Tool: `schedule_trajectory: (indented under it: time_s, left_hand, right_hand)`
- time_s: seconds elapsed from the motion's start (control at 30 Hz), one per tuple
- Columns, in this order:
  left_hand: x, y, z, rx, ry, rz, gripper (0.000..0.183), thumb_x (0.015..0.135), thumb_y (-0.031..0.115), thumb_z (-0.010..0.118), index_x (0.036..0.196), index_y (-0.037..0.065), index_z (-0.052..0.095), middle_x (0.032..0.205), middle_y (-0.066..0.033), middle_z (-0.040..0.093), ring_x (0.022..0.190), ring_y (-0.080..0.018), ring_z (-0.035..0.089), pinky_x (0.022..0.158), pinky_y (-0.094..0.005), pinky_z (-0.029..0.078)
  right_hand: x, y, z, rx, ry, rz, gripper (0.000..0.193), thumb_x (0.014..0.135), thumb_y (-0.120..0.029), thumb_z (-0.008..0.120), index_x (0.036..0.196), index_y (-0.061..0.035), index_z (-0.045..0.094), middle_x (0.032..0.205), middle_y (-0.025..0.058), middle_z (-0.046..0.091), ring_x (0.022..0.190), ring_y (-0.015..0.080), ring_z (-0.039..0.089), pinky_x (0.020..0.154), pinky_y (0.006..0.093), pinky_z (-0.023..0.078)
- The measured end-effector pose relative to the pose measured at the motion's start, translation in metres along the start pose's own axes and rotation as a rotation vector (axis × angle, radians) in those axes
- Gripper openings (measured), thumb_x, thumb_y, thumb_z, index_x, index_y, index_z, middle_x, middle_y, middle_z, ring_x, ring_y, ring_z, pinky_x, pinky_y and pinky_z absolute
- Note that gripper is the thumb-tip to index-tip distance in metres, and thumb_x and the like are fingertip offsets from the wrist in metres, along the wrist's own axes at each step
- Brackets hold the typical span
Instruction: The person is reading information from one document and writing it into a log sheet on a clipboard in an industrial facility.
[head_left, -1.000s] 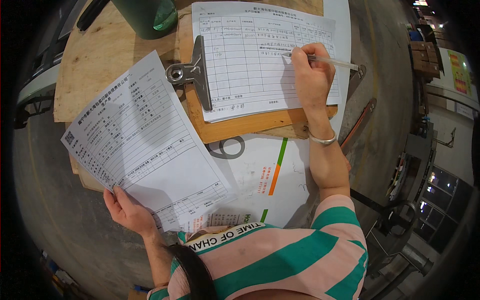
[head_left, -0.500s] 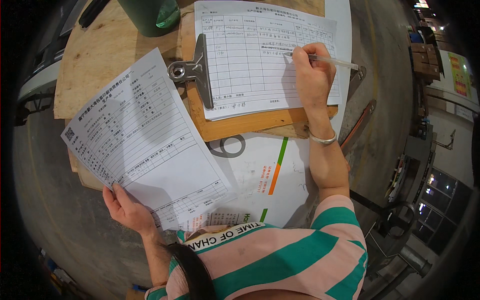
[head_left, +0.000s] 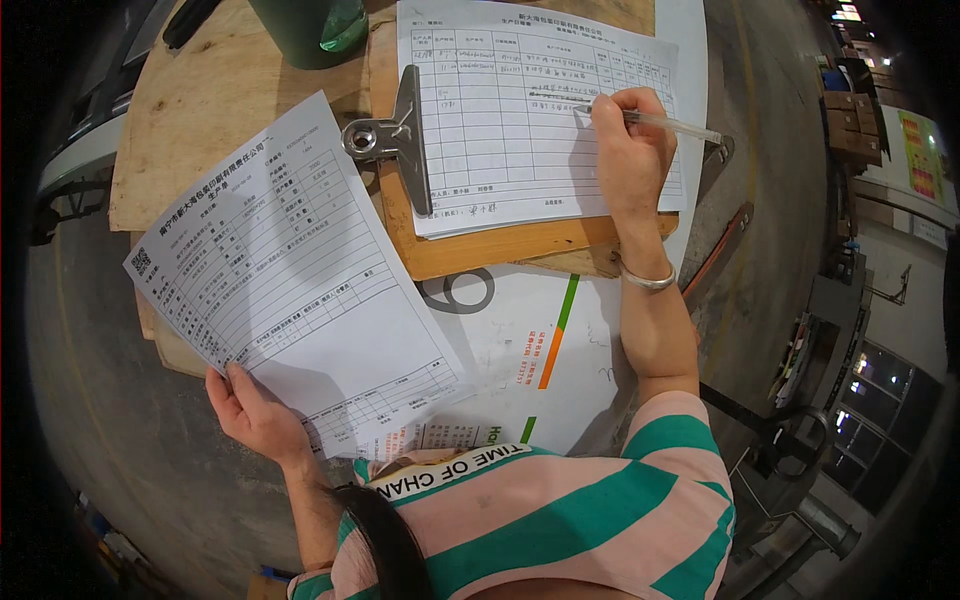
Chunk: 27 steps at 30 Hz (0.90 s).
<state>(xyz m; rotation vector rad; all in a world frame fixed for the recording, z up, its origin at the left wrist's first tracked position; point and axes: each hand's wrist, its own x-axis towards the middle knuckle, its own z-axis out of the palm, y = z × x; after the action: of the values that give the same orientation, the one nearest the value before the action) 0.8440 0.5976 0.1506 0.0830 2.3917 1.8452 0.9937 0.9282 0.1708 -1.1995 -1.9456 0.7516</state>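
Observation:
My right hand [head_left: 634, 150] pinches a clear-barrelled pen [head_left: 685, 129], its tip resting on a ruled form [head_left: 500, 165] with handwriting in its upper rows. Beneath the form is a wooden clipboard [head_left: 520, 248], and its metal clip [head_left: 410, 140] grips the papers at their left edge. My left hand [head_left: 262, 420] holds a printed sheet [head_left: 290, 270] by its lower left edge, thumb on top and fingers partly hidden underneath. That sheet lies tilted left of the clipboard, over the table's edge. A silver bangle [head_left: 648, 281] circles my right wrist.
A green container [head_left: 310, 30] stands on the plywood tabletop [head_left: 190, 120] at the far left, with a dark object [head_left: 190, 20] beside it. Under the clipboard lies a large white printed sheet [head_left: 590, 370]. Cardboard boxes [head_left: 850, 125] and machinery [head_left: 790, 440] are off to the right.
The clipboard and its form sit very slightly further right in the picture. My right hand has shifted a little right with the pen still on the same row. My left hand keeps its hold.

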Motion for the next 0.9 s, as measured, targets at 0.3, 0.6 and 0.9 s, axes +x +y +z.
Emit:
schedule_trajectory:
  time_s: [0.3, 0.6, 0.9]
  left_hand:
    - [-0.003, 0.006, -0.002, -0.057, 0.045, -0.027, 0.02, 0.088, 0.009, 0.045, 0.101, -0.006, 0.049, 0.09, -0.0065, 0.055, 0.077, -0.009, 0.049, 0.068, -0.0193, 0.039]
    - [-0.001, 0.01, 0.005, -0.117, -0.006, 0.002, 0.021, 0.087, 0.005, 0.042, 0.104, -0.006, 0.049, 0.094, -0.0054, 0.056, 0.083, -0.0079, 0.049, 0.073, -0.0186, 0.039]
    - [0.001, 0.011, 0.001, -0.092, -0.038, 0.026, 0.023, 0.088, 0.005, 0.041, 0.105, -0.007, 0.048, 0.098, -0.0072, 0.056, 0.086, -0.0091, 0.05, 0.076, -0.02, 0.039]
  right_hand:
    - [0.001, 0.015, 0.011, 0.28, 0.018, 0.004, 0.009, 0.077, -0.003, 0.057, 0.072, -0.0051, 0.05, 0.065, -0.0043, 0.048, 0.061, 0.0035, 0.043, 0.054, 0.0187, 0.037]
    - [-0.002, 0.007, 0.002, 0.311, 0.007, 0.187, 0.012, 0.082, -0.012, 0.056, 0.072, -0.007, 0.051, 0.062, -0.0059, 0.045, 0.054, 0.0007, 0.036, 0.047, 0.0157, 0.031]
    - [-0.002, 0.002, 0.004, 0.237, 0.012, 0.167, 0.012, 0.082, -0.013, 0.056, 0.073, -0.0061, 0.051, 0.063, -0.0059, 0.045, 0.055, 0.0005, 0.036, 0.048, 0.0153, 0.031]
